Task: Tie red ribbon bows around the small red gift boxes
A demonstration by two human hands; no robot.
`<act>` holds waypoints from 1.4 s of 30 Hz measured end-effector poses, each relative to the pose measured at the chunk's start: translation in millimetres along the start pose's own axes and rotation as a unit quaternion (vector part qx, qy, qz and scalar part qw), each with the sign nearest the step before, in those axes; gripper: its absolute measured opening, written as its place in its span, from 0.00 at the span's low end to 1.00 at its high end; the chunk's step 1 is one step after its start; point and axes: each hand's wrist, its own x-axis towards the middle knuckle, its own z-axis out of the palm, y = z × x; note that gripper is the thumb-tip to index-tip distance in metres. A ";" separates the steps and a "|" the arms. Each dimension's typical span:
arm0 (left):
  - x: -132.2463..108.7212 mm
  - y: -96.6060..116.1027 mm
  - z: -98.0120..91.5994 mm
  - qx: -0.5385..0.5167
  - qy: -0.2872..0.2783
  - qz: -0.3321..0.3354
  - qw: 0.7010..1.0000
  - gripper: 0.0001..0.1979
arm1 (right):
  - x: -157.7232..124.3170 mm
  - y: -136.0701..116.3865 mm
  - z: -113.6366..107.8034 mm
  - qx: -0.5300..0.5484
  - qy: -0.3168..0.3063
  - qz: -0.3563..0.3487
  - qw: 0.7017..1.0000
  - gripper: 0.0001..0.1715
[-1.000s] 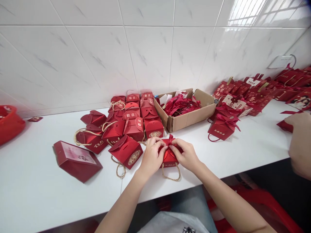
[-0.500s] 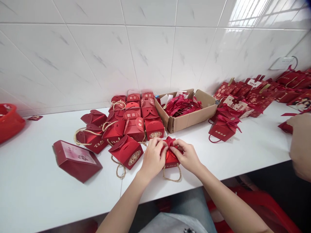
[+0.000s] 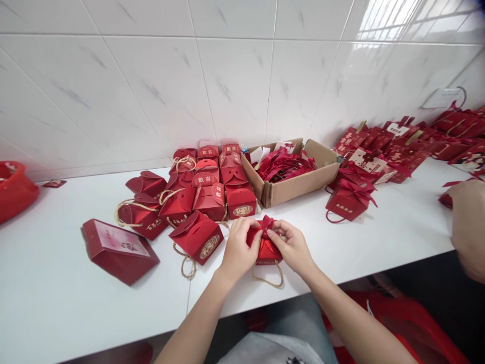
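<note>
A small red gift box stands near the table's front edge, a rope handle looped in front of it. On its top is a red ribbon. My left hand pinches the ribbon from the left, thumb and fingers together. From the right, my right hand pinches the same ribbon close to its knot. The fingers cover part of the box top. Left of my hands sits another red box with a gold emblem and a rope handle.
Several red boxes are grouped behind left. A cardboard box holds red ribbons. A dark red box lies left. Bow-tied boxes stand right, near another person's arm. A red bag is far left.
My hands have shifted slightly at the ribbon, and more of the box top shows between them. The rope handle has moved a little. The other person's arm has also shifted slightly.
</note>
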 end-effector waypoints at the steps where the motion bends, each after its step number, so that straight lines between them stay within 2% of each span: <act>1: -2.1 -0.4 0.1 -0.008 0.006 0.008 1.000 0.03 | -0.9 0.0 1.2 0.011 0.010 0.007 1.000 0.15; 12: -12.1 -5.4 3.6 -0.014 0.048 0.066 0.997 0.05 | -9.1 2.5 4.8 0.028 0.029 0.024 0.999 0.16; 21: -12.9 -3.3 4.7 0.035 0.078 0.127 0.988 0.05 | -11.8 -4.7 4.4 -0.079 0.057 -0.022 0.995 0.11; 24: -10.8 -2.1 3.1 0.020 0.068 0.112 0.991 0.04 | -12.9 -2.9 3.7 -0.107 0.062 -0.030 0.992 0.10; 28: -7.4 -1.0 0.8 -0.016 0.020 0.026 0.999 0.02 | -13.8 0.7 4.6 -0.136 0.066 -0.039 0.988 0.09; 30: -6.6 -0.1 0.3 -0.017 -0.003 0.003 1.000 0.03 | -14.3 1.0 5.7 -0.147 0.071 -0.044 0.986 0.08; 35: -5.0 4.0 -0.9 -0.007 -0.020 0.018 1.000 0.03 | -16.7 -3.0 7.5 -0.172 0.080 -0.066 0.980 0.07; 40: 2.5 9.1 -7.5 0.020 -0.032 0.036 0.999 0.04 | -14.7 -5.6 5.5 -0.213 0.104 -0.156 0.959 0.05; 42: 5.7 10.3 -9.8 0.030 -0.039 0.042 0.998 0.04 | -12.4 -5.4 4.0 -0.229 0.097 -0.173 0.953 0.04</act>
